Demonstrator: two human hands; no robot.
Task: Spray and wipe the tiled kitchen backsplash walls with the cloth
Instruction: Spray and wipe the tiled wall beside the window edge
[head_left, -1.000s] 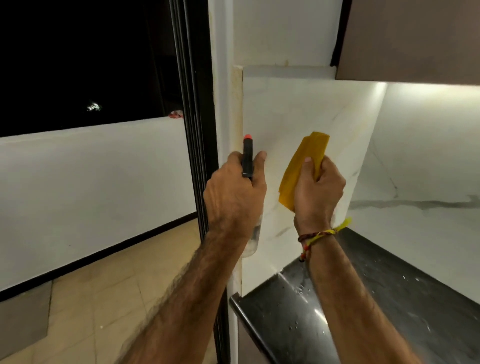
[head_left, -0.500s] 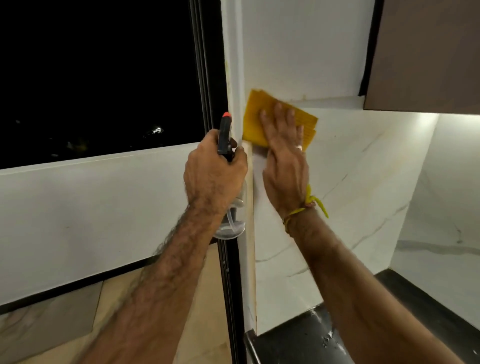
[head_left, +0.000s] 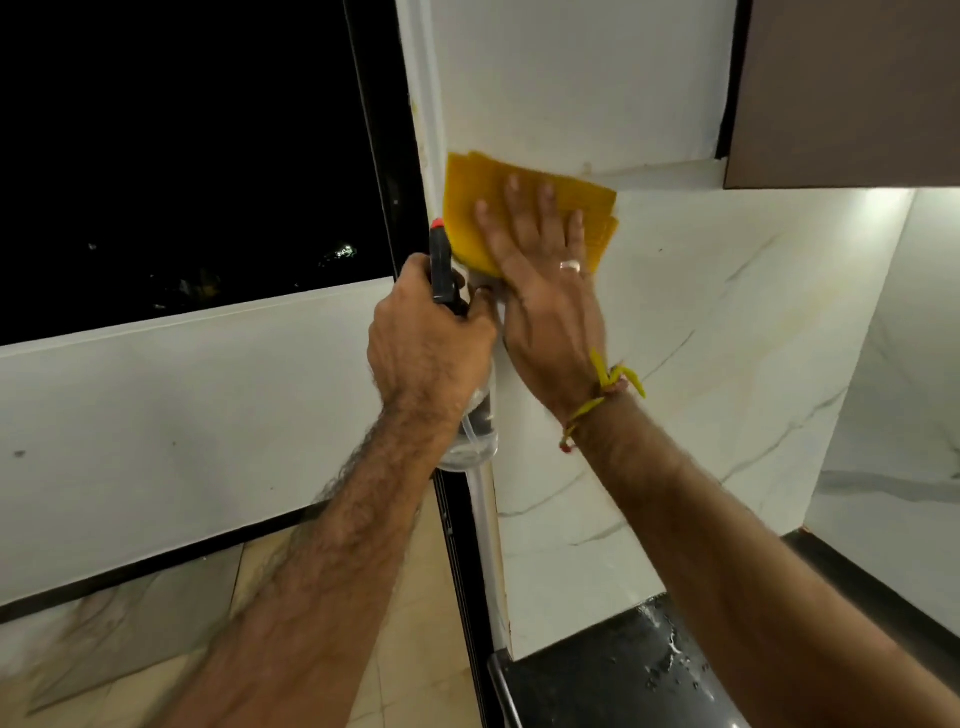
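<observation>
The right hand (head_left: 540, 291) lies flat, fingers spread, pressing the yellow cloth (head_left: 524, 208) against the top edge of the marble-look backsplash tile (head_left: 727, 322), near the wall corner. The left hand (head_left: 426, 343) is closed around a clear spray bottle (head_left: 475, 426), just beside it.

1. Both forearms are bare and hairy, no sleeves in view
2. The right hand (head_left: 545, 291) wears a silver-toned ring (head_left: 570, 266) on one finger
3. A knotted yellow thread bracelet (head_left: 602, 395) with red bits circles the right wrist, ends sticking out
</observation>
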